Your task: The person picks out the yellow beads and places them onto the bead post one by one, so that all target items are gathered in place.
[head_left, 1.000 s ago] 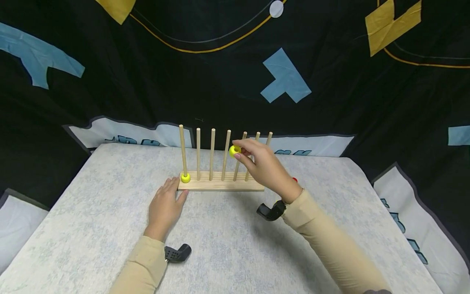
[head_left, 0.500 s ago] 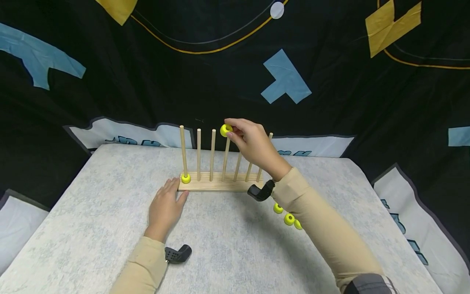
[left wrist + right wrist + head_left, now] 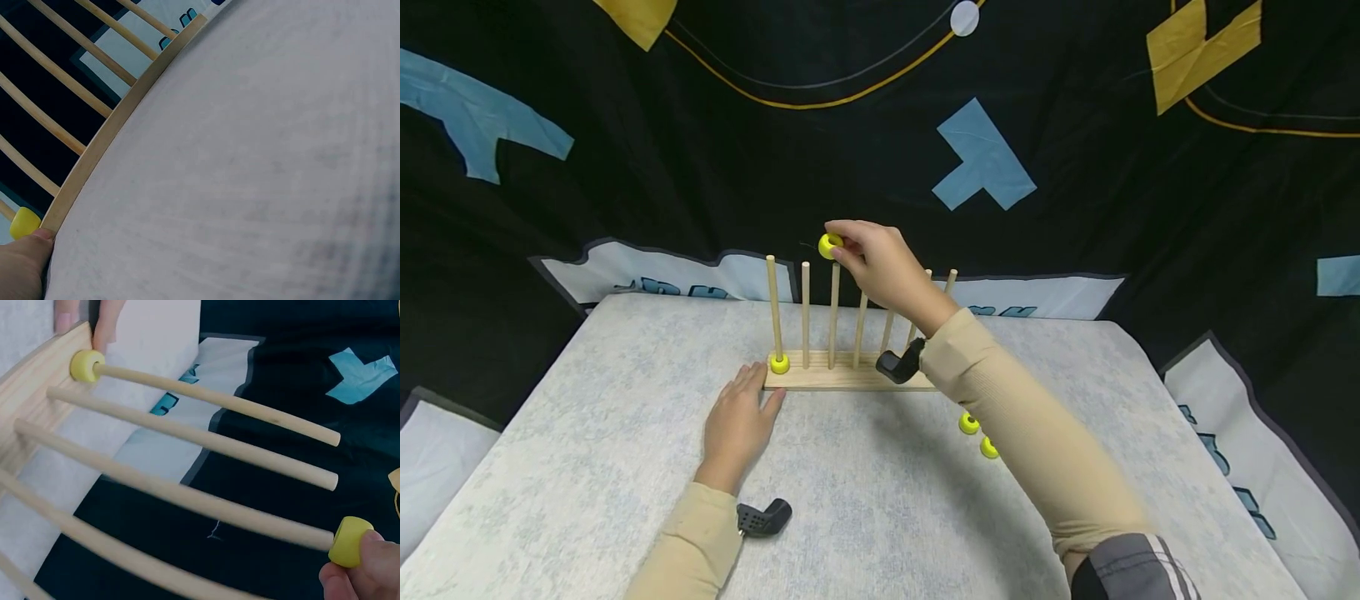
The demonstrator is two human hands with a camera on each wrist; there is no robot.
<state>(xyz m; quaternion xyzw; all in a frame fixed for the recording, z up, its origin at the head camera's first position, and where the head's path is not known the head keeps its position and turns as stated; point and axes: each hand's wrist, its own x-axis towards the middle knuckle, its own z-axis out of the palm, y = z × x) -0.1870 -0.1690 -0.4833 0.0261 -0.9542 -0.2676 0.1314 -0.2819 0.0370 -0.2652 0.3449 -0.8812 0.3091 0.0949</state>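
A wooden peg rack [image 3: 820, 380] with a row of upright pegs stands on the table. A yellow bead [image 3: 779, 364] sits at the foot of its leftmost peg. My left hand [image 3: 737, 429] lies at the rack's left end, fingers straight along the end and thumb touching the front edge. Thumb and fingers of my right hand [image 3: 883, 268] pinch another yellow bead [image 3: 350, 542], its hole in view from above. That bead is at the tip of the third peg [image 3: 250, 520] from the left; whether the peg has entered the hole, I cannot tell.
Two more yellow beads [image 3: 969, 423] show on the table [image 3: 587, 467] beside my right forearm, which hides part of the table and the rack's right side. A dark cloth [image 3: 850, 175] with coloured patches hangs behind the table.
My right hand has moved up and left with the pinched bead, from near the right-hand pegs to the third peg's tip. The left hand and the rack have stayed in place.
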